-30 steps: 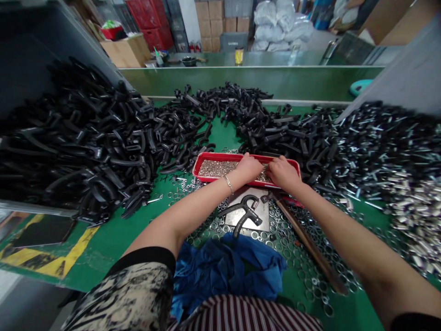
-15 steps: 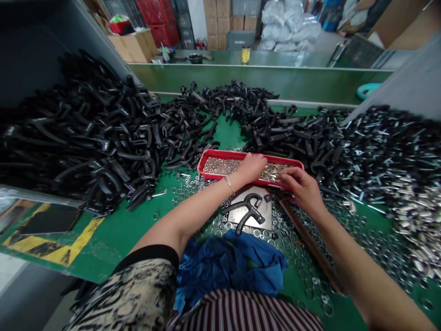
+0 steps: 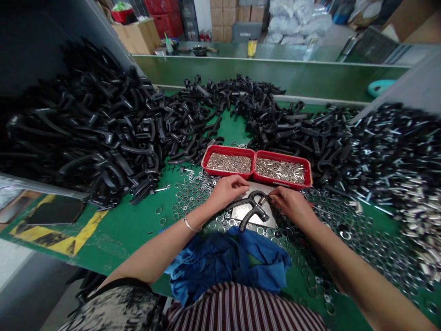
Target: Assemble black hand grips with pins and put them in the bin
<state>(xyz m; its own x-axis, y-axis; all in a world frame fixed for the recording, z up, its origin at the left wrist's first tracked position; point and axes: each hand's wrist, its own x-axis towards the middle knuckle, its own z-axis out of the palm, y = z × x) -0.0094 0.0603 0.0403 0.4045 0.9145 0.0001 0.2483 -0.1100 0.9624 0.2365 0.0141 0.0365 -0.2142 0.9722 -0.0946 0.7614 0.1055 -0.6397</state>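
Note:
A black curved plastic part [image 3: 255, 210] with a ring-shaped end and a small metal spring lies on a flat metal plate [image 3: 246, 212]. At its left, my left hand [image 3: 227, 192] hovers over the plate with thumb and fingers pinched together; whatever is between them is too small to make out. My right hand [image 3: 291, 206] is closed at the part's right side, fingertips beside the ring end, and what they pinch is hidden. Just behind both hands stand two red trays: the left tray [image 3: 229, 174] holds tiny metal pieces, the right tray [image 3: 282, 183] small metal pins.
Black plastic parts [image 3: 131, 133] are heaped at left and back. Bolts [image 3: 389, 138] and metal cylinders [image 3: 420, 220] pile up at right. Loose metal rings [image 3: 189, 193] cover the green table around the plate. A blue cloth [image 3: 227, 262] lies in front.
Both hands have come back from the red trays toward me, to either side of the black part. The trays' contents are now uncovered.

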